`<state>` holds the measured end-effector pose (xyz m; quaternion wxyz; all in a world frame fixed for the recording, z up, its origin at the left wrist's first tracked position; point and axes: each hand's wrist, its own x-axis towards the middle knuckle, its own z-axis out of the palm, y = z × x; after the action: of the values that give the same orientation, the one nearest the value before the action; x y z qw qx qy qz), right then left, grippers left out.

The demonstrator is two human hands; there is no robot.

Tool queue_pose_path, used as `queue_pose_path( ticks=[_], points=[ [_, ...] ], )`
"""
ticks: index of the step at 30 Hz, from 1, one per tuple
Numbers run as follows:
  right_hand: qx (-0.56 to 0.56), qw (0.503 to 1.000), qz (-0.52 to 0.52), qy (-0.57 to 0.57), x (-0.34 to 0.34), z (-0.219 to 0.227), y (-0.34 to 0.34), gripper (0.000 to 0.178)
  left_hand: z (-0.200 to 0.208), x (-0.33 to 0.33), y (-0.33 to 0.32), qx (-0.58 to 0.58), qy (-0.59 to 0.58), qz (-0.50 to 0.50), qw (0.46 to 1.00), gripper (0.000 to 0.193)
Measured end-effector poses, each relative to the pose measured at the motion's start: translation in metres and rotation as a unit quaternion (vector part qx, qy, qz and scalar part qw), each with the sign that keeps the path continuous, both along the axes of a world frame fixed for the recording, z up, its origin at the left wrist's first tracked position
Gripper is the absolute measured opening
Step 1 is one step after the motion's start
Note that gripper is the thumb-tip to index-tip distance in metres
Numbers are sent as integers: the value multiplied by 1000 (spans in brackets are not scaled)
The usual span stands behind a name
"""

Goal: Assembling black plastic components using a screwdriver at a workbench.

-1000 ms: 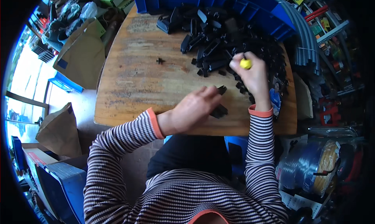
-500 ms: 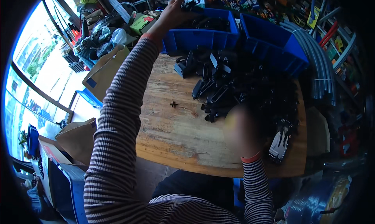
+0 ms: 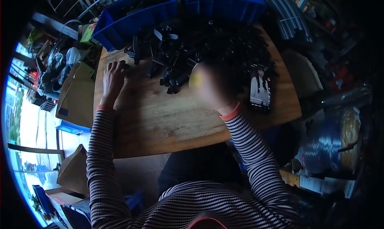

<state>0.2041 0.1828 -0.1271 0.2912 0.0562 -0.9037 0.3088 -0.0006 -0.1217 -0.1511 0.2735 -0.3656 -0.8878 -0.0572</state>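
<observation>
Head view — right hand [image 3: 212, 87] grasps a blurred yellow object [image 3: 195, 78]; left hand's [image 3: 113, 78] grip unclear.
Elongated black plastic parts [image 3: 176, 49] look light, stiff — pinch long sides.

Bright window [image 3: 38, 125] along the left, tiled floor [image 3: 145, 176] beneath a worn wooden table [image 3: 168, 125].

Parts [image 3: 192, 47] are piled on the table [image 3: 168, 123], upper centre of the frame. Two bins [image 3: 138, 23] are positioned behind them along the top edge. A phone [image 3: 260, 89] is placed right of centre.
</observation>
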Motion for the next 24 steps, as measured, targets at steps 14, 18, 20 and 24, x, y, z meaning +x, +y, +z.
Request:
queue_pose_path(
  ticks=[14, 18, 20, 24],
  points=[
    [-54, 997, 0, 58, 25, 17, 3, 15, 16, 191, 104, 71, -146, -310, 937, 21],
    [-61, 997, 23, 40, 42, 21, 1, 14, 17, 199, 105, 93, -191, -301, 930, 16],
    [-72, 997, 35, 15, 48, 23, 5, 13, 18, 200, 109, 103, -226, -297, 922, 16],
    [-69, 997, 46, -2, 46, 20, -3, 14, 22, 197, 116, 239, -368, -264, 859, 15]
  ],
)
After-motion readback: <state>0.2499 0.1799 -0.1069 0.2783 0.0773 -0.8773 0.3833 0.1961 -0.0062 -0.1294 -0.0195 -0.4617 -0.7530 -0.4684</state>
